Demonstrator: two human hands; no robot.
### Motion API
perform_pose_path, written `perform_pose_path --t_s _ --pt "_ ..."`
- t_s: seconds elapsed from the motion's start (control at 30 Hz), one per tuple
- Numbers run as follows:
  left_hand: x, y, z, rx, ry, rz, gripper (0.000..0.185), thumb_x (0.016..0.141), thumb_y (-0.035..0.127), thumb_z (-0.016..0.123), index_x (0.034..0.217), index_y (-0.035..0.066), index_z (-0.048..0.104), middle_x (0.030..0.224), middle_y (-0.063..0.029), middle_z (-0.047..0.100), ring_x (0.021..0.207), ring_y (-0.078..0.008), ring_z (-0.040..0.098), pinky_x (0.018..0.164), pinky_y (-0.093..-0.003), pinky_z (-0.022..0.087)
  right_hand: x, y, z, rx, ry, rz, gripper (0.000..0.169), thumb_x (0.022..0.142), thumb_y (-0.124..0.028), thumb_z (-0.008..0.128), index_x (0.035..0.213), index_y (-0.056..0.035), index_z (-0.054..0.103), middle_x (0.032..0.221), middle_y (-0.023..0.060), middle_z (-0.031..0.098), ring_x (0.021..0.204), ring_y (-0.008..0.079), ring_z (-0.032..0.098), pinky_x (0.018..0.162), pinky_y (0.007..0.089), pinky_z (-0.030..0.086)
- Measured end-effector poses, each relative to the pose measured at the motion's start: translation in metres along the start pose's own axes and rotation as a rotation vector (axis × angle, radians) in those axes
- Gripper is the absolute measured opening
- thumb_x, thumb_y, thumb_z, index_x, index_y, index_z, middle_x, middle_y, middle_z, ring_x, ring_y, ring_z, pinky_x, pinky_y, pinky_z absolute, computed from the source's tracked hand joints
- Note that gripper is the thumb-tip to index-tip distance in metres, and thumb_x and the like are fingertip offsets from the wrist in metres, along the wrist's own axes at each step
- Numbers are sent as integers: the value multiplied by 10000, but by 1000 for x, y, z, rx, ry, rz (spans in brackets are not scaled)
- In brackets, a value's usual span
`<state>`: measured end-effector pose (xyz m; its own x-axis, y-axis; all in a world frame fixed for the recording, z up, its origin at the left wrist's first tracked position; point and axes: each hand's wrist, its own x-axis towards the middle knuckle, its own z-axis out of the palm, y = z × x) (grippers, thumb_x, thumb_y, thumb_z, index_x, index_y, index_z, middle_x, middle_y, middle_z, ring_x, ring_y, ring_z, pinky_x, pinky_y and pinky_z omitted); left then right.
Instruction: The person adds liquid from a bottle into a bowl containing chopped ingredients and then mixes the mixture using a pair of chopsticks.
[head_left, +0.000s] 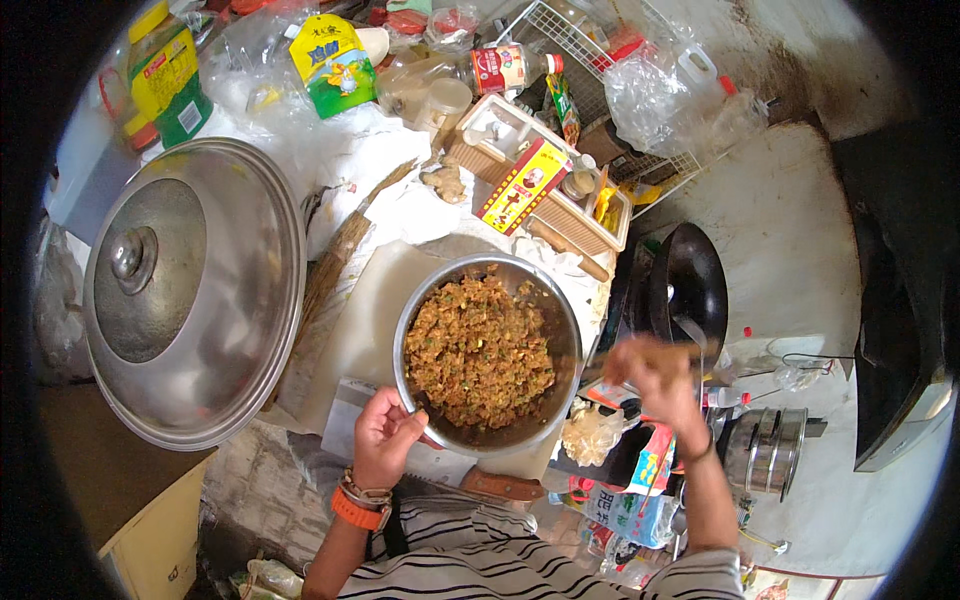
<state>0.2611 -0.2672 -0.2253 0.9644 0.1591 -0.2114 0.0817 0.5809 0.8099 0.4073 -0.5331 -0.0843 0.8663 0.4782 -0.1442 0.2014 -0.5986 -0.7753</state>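
A stainless steel bowl (564, 337) stands in front of me on a pale board (349, 322). Reddish-brown minced filling with green bits (480, 352) covers much of its inside. My left hand (390, 435) grips the near left rim, thumb on top. My right hand (656, 379) is raised to the right of the bowl, apart from it and blurred by motion. Whether its fingers hold anything is unclear. Below the bowl lies a knife with a wooden handle (502, 485), its blade partly hidden.
At left leans a large steel lid (251, 300) beside a straw brush (337, 251). Beyond the bowl are a ginger root (445, 182), a yellow-and-red box (525, 187) and a condiment rack (480, 161). A black wok (694, 277) and a steel pot (765, 454) stand at right.
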Motion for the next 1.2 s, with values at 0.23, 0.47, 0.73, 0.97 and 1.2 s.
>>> perform_pose_path --t_s 0.23,0.47,0.73,0.97,1.2 --pt "1 4 -2 3 -11 -5 71 859 -17 527 849 7 460 705 -21 534 611 -80 554 567 -296 553 43 -52 20 115 -12 -39 212 910 -143 549 875 60 597 750 64 614 631 101 588 554 223 508" --pt "3 4 -2 30 -15 -33 74 861 -15 531 860 6 460 709 -22 536 619 -93 570 572 -304 555 133 -55 38 245 -110 -61 229 907 -167 550 903 57 592 721 67 620 587 100 597 518 222 496" --pt "0 2 -2 -21 -18 -55 76 859 -21 534 860 17 468 730 -22 536 640 -88 550 570 -289 549 48 -3 1 29 141 111 229 900 -166 546 843 44 614 631 66 613 529 99 583 477 237 468" --pt "0 8 -4 63 -16 -3 65 862 -9 527 851 14 467 718 -24 535 621 -102 568 565 -293 548 74 -55 19 -137 -79 -258 215 894 -171 565 817 26 600 624 75 599 551 118 587 493 257 452" --pt "1 6 -4 50 2 -29 68 862 -8 523 841 15 463 700 -21 531 622 -98 571 565 -300 551 46 -11 10 -257 -18 -129 224 888 -181 573 868 33 634 735 114 643 668 144 627 580 271 503"
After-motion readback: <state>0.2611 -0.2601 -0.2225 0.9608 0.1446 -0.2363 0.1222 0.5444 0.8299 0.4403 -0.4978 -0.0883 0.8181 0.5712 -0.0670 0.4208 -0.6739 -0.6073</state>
